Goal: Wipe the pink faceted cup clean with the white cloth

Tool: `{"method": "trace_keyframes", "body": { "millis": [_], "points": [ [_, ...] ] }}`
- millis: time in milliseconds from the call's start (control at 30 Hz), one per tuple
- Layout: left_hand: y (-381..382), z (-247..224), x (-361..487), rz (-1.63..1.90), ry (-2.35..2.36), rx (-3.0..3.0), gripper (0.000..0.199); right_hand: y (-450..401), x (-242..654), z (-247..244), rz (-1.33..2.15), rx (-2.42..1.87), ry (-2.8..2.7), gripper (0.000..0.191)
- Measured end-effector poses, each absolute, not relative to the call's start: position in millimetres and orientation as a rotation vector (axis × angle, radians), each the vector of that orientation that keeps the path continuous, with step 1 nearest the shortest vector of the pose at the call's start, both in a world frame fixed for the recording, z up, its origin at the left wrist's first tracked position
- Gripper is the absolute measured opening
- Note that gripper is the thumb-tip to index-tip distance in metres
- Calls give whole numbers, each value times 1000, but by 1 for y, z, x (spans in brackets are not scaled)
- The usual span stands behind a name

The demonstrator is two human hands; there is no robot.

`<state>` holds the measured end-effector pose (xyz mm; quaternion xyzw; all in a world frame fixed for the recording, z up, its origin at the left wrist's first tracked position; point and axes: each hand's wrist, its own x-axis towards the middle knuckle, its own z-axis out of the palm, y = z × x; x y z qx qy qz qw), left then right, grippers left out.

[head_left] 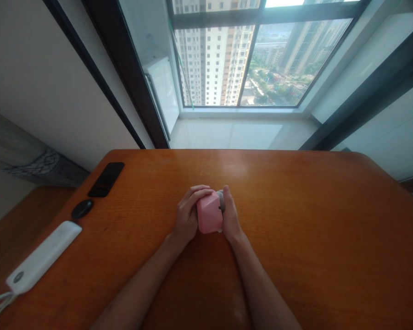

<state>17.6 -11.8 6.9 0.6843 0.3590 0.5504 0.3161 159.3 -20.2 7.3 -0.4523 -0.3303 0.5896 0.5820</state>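
Observation:
A small pink object [209, 213] with angled faces is held between my hands over the middle of the wooden table [316, 220]. Its right side shows a pale grey rounded part [220, 200] and a tiny dark spot. I cannot make out what kind of thing it is. My left hand [188, 214] wraps round its left side, the fingers curling over the top. Against the grey part on the right rests my right hand [230, 215], thumb pointing up; its other fingers are mostly hidden behind the object.
Along the table's left side lie a black phone [106, 179], a black computer mouse [82, 209] and a long white power strip [44, 257] with white cables [0, 306]. Beyond the far edge is a window [241, 64]. A curtain [30, 151] hangs at the left.

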Motion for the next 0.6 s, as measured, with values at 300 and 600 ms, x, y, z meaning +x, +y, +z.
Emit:
{"method": "trace_keyframes", "body": {
  "millis": [300,600],
  "points": [
    [-9,4,21,1234,1134,1469,27,-24,160,12,1437,-1120,-792,75],
    [-17,10,16,1558,920,1838,30,-21,159,10,1396,-1082,-785,71]
  ]
}}
